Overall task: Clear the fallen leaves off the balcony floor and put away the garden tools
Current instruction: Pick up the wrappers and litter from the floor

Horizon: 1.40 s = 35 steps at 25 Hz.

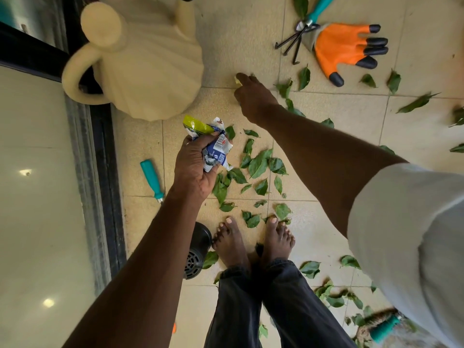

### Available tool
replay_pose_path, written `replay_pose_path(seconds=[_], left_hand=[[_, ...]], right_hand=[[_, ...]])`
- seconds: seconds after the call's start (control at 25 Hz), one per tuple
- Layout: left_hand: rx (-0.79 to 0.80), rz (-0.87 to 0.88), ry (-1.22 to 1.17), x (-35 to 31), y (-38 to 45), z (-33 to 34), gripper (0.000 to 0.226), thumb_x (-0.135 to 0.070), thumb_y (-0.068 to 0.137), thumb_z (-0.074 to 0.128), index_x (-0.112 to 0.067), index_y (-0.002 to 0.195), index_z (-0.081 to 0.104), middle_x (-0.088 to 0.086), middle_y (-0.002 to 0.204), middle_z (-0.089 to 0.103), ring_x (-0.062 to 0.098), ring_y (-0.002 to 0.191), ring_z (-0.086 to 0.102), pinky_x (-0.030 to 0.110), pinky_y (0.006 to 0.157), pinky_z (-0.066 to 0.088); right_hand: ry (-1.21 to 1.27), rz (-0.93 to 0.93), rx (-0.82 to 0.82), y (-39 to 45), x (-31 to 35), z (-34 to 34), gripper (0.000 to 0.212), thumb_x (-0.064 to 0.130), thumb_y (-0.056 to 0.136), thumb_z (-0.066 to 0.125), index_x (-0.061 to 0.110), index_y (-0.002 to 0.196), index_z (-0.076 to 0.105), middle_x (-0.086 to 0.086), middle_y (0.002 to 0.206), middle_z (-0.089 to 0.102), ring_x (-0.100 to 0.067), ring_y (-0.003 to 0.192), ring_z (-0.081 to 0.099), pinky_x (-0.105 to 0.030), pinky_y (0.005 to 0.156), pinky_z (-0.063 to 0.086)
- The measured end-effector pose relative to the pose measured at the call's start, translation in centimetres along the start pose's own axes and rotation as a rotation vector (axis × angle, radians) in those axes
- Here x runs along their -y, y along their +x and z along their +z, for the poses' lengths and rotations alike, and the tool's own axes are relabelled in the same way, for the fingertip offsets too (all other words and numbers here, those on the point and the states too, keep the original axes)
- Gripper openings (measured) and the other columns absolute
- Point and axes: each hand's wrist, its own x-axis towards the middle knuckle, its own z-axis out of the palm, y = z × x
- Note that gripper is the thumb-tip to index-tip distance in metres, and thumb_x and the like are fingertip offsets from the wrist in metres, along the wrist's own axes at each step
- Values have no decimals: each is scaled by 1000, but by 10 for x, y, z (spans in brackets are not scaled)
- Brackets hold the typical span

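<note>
Several green leaves (258, 167) lie scattered over the beige tiled floor, thickest just ahead of my bare feet. My left hand (194, 169) grips a bunch of crumpled wrappers (214, 146), blue-white and yellow-green. My right hand (251, 94) reaches down to the floor beside the watering can and pinches a small yellowish scrap (237, 81). A hand rake with a teal handle (300, 33) and an orange glove with black claw tips (346, 51) lie at the far right. A teal-handled tool (152, 180) lies on the left, its head hidden behind my left arm.
A large beige watering can (140, 61) stands at the far left next to the dark sliding-door frame (105, 172). A black round object with a grille (197, 249) sits by my left foot. A brush with a teal handle (384, 327) lies at lower right among leaves.
</note>
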Motion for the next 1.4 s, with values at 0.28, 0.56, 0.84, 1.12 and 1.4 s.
replay_pose_path(seconds=[0.28, 0.56, 0.84, 1.12, 1.4], left_hand=[[-31, 6, 48, 5, -1, -18, 21, 1, 86, 63, -9, 105, 63, 7, 94, 73, 20, 83, 71, 31, 75, 59], [-42, 1, 76, 18, -26, -1, 19, 2, 85, 64, -10, 100, 64, 6, 88, 74, 20, 79, 72, 29, 67, 58], [5, -64, 192, 21, -99, 58, 34, 4, 89, 57, -15, 69, 76, 0, 71, 74, 13, 65, 71, 25, 59, 57], [150, -215, 320, 27, -201, 115, 16, 0, 92, 54, -8, 99, 65, 5, 81, 75, 18, 76, 71, 27, 73, 55], [235, -286, 391, 27, -316, 169, 33, -2, 95, 51, -7, 79, 79, 10, 82, 75, 22, 75, 71, 30, 72, 59]], right_hand=[[-248, -157, -62, -20, 7, 23, 29, -9, 85, 48, -7, 112, 62, -23, 117, 56, -38, 115, 46, -43, 96, 39], [941, 589, -306, -82, 29, 18, 16, -8, 80, 58, 7, 81, 65, -6, 79, 67, -22, 76, 63, -30, 66, 49], [2245, 686, -187, -208, 31, -68, 15, 3, 93, 56, 12, 85, 63, -3, 75, 65, -14, 69, 57, -26, 67, 44], [1850, 818, -429, -311, 49, -164, 25, -7, 84, 57, 13, 80, 71, 2, 67, 68, -7, 53, 55, -19, 47, 40], [1697, 1008, -638, -388, 69, -262, 27, -9, 82, 51, 10, 80, 71, -4, 61, 61, -12, 42, 48, -18, 41, 36]])
